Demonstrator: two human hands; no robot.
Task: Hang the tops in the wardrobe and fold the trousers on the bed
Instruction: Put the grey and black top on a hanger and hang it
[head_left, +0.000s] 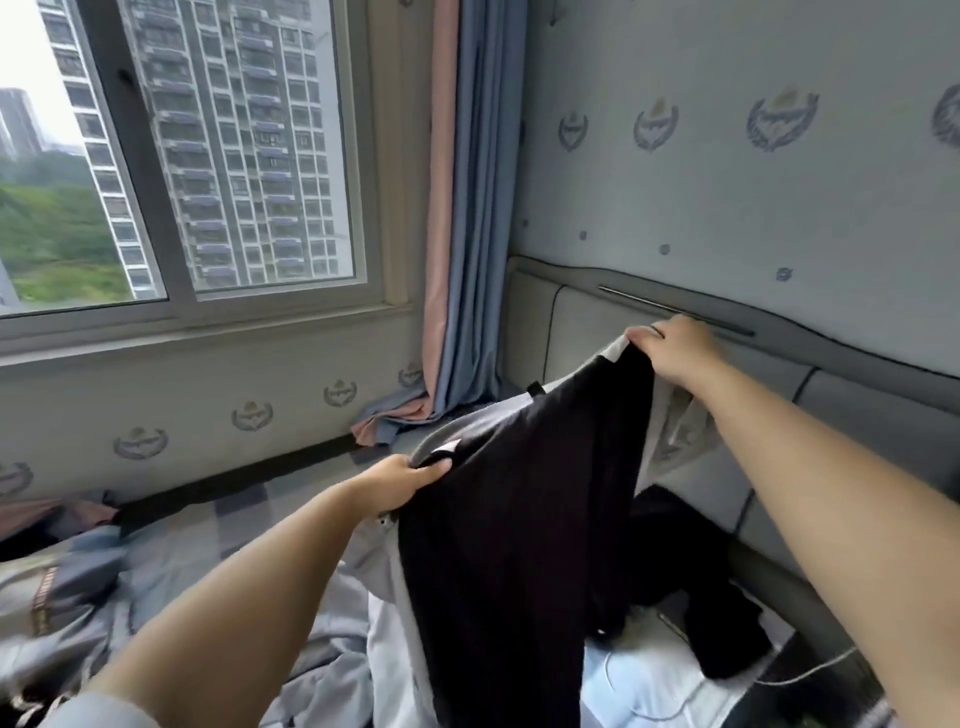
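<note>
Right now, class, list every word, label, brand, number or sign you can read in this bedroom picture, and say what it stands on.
None can be read.
Blue crest emblems on the pale wallpaper: printed motifs, any lettering too blurred to read.
Small white patch on the black and grey garment near the left hand: blank or too blurred to tell.
Right hand grips the garment's other end; no text there.
Grey tower block outside the window: no signs legible.
</note>
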